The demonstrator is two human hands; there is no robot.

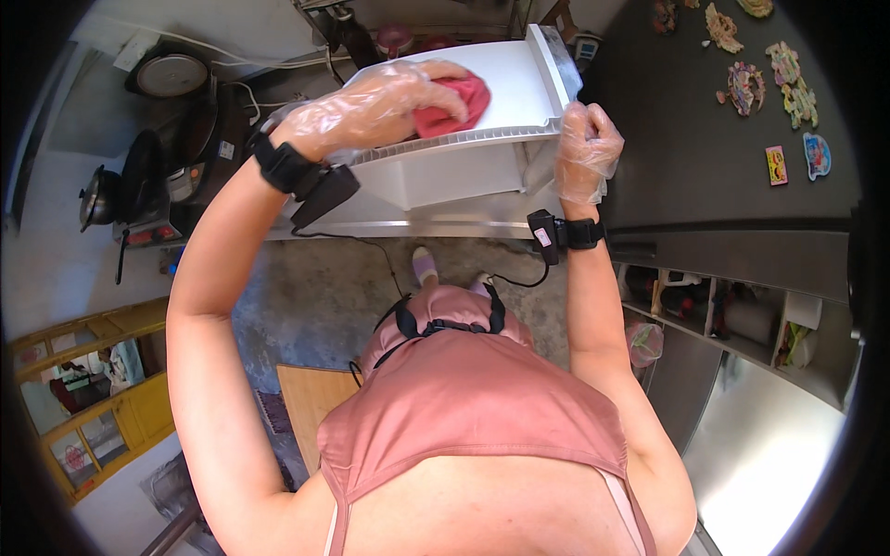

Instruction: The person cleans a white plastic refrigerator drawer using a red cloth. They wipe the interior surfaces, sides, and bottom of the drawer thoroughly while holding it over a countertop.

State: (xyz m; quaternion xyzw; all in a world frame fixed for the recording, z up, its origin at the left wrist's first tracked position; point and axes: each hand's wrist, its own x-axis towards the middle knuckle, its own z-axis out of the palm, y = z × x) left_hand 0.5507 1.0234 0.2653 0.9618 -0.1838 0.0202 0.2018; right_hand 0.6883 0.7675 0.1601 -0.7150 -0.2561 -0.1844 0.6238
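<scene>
A white plastic bin [511, 76], probably a drawer, lies tilted over the counter, with a ribbed edge towards me and a clear panel at its right end. My left hand [382, 101], in a clear disposable glove, presses a bunched red cloth [473, 97] on the bin's white inner face. At the right end, my right hand [587, 149], gloved likewise, has its fingers curled at the bin's near corner; its fingertips are partly hidden. Both wrists carry black straps with black devices and cables.
Beneath the bin runs a metal-edged counter [473, 228]. Left stand a stove [198, 177] and a dark pot [103, 198]. A dark surface [660, 160] with magnets and decorations is at right, above open cubbies [709, 309]. A wooden board [309, 396] lies low behind my left side.
</scene>
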